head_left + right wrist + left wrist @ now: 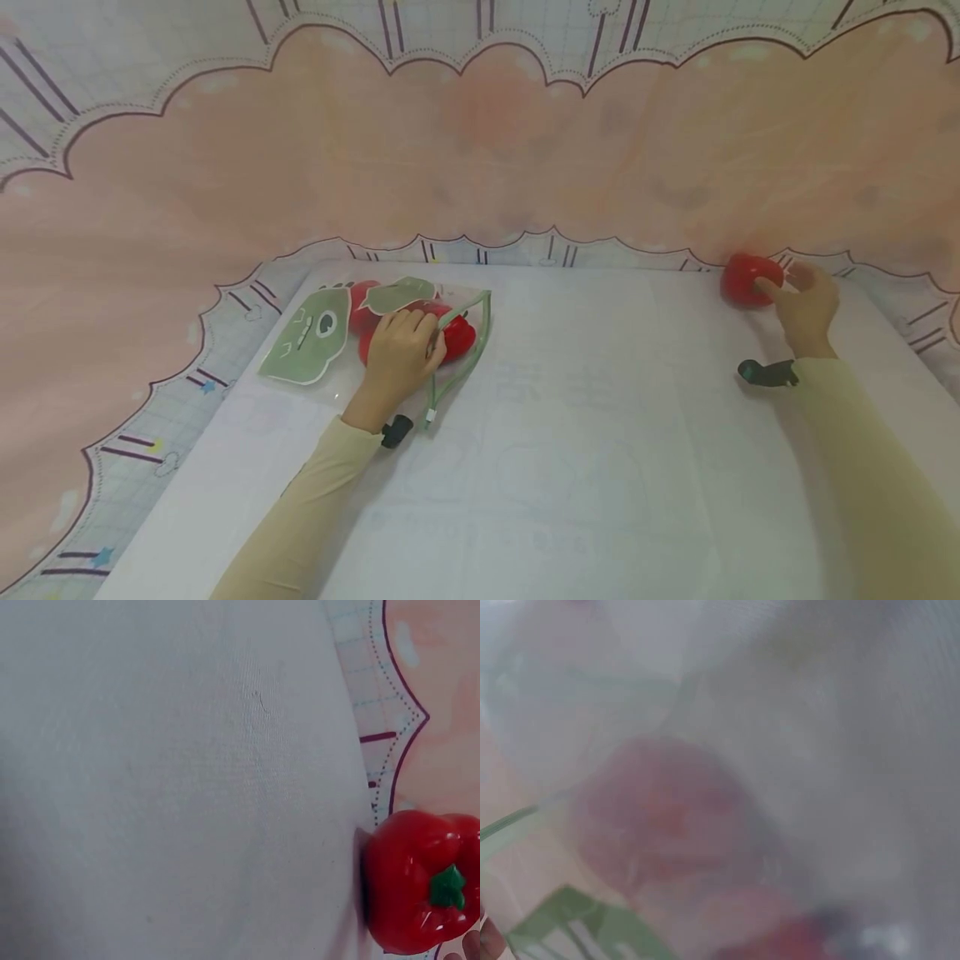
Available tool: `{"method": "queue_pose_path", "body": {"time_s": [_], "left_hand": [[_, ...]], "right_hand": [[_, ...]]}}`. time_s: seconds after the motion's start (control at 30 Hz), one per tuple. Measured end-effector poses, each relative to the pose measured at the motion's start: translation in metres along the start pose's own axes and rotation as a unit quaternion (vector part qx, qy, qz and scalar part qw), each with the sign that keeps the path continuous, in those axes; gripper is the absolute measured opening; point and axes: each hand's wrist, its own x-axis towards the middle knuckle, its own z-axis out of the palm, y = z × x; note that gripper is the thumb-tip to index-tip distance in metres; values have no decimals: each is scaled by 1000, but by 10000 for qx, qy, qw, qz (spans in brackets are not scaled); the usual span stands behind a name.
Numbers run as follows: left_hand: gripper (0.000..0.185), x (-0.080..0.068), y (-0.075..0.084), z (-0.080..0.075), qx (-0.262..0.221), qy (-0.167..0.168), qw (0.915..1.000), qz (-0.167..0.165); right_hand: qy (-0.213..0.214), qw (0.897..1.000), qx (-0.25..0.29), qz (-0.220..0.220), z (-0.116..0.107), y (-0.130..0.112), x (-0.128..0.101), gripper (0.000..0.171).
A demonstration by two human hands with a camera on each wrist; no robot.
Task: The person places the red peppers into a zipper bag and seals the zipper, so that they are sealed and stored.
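At the back left of the white table lies a clear drawstring bag (303, 346) with a green cartoon print and a green cord (483, 325). Red bell peppers (459, 337) show in and under its film. My left hand (401, 354) grips the bag near its mouth, fingers curled. In the left wrist view the hazy film covers most of the picture, with a blurred red pepper (664, 817) behind it. Far to the right, my right hand (810, 308) holds another red bell pepper (738, 281) between thumb and fingers; its green stem (448, 886) faces the right wrist camera.
The white tabletop (585, 433) spreads between the two hands. Behind it hangs a peach cloth (525, 167) with a scalloped, striped border, close to the table's back edge. A dark wrist camera (765, 373) sits at the right cuff, another (397, 431) at the left.
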Motion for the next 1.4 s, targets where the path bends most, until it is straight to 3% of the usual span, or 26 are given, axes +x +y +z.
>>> {"method": "queue_pose_path", "body": {"time_s": [0.37,0.63,1.0,1.2,1.4], "left_hand": [[16,0,1,-2,-17,-34,10000,-35],[17,0,1,-2,-19,-30,10000,-41],[18,0,0,-2,5,-52,10000,-63],[18,0,0,-3,7,-56,10000,-70],[18,0,0,-4,0,-87,9999,-101]], "right_hand": [[-174,9956,680,620,1,2,10,80],[-317,9924,921,757,5,3,14,87],[-183,9955,510,783,17,9,24,87],[-114,9982,48,583,23,11,24,92],[-104,9990,-45,429,25,11,24,92]]}}
